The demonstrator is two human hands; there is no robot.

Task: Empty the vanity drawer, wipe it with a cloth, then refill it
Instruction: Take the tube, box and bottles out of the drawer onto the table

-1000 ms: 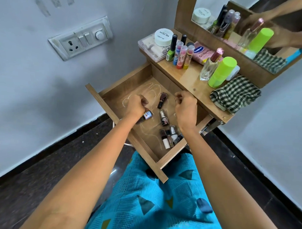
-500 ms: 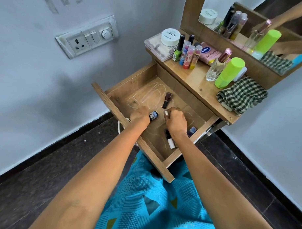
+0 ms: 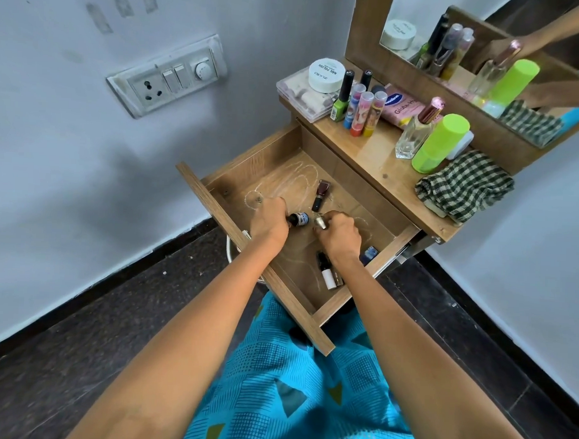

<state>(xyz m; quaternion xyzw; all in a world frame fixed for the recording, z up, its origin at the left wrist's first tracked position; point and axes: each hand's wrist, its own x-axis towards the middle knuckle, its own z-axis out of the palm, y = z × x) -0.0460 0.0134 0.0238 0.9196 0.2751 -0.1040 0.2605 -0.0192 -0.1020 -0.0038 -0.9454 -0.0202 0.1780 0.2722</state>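
Note:
The wooden vanity drawer (image 3: 270, 159) stands pulled out over my lap, its floor streaked with white dust. Inside it, my left hand (image 3: 269, 220) grips a small dark bottle with a blue label (image 3: 298, 219). My right hand (image 3: 341, 233) curls round a small silver-capped bottle (image 3: 321, 222) right beside it. A maroon nail polish bottle (image 3: 321, 194) lies further back. A white-bodied bottle (image 3: 327, 275) and a blue-topped bottle (image 3: 369, 254) lie near my right wrist. The checked cloth (image 3: 465, 187) sits folded on the vanity top.
On the vanity top (image 3: 375, 158) stand a white jar (image 3: 326, 74) on a clear box, several slim bottles and tubes (image 3: 362, 107), a pink tube, a glass perfume bottle (image 3: 416, 131) and a green canister (image 3: 440, 144). A mirror (image 3: 484, 52) rises behind. A switch panel (image 3: 166, 77) is on the left wall.
My right hand came down from the back right of the drawer and closed on the silver-capped bottle. My left hand kept hold of the blue-labelled bottle and shifted slightly.

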